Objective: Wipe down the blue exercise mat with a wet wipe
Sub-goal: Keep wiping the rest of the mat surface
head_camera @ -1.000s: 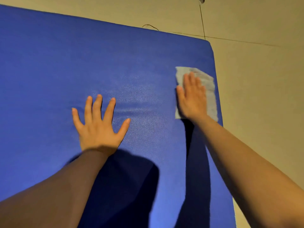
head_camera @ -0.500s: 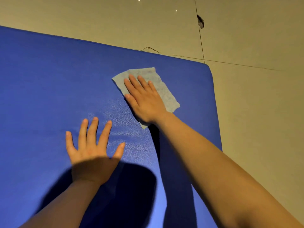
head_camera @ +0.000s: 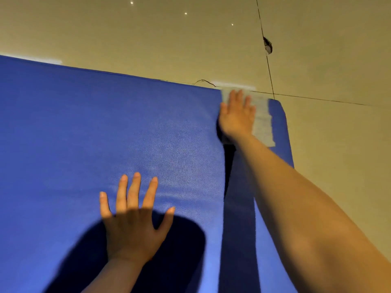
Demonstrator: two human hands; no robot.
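The blue exercise mat (head_camera: pixel 88 132) lies flat on the floor and fills most of the view. My right hand (head_camera: pixel 237 115) presses flat, fingers straight, on a pale wet wipe (head_camera: pixel 262 121) at the mat's far right corner. The wipe's far end reaches the mat's top edge. My left hand (head_camera: pixel 133 220) rests flat on the mat near the middle, fingers spread, holding nothing.
Beige floor tiles (head_camera: pixel 338 166) surround the mat beyond its far and right edges. A dark chip (head_camera: pixel 267 48) sits on a tile joint at the upper right. My head's shadow falls over the left hand and wrist.
My right hand slid the wipe from the mat's right side toward the middle, then out to the far right corner. My left hand stayed flat on the mat. The camera tilted upward.
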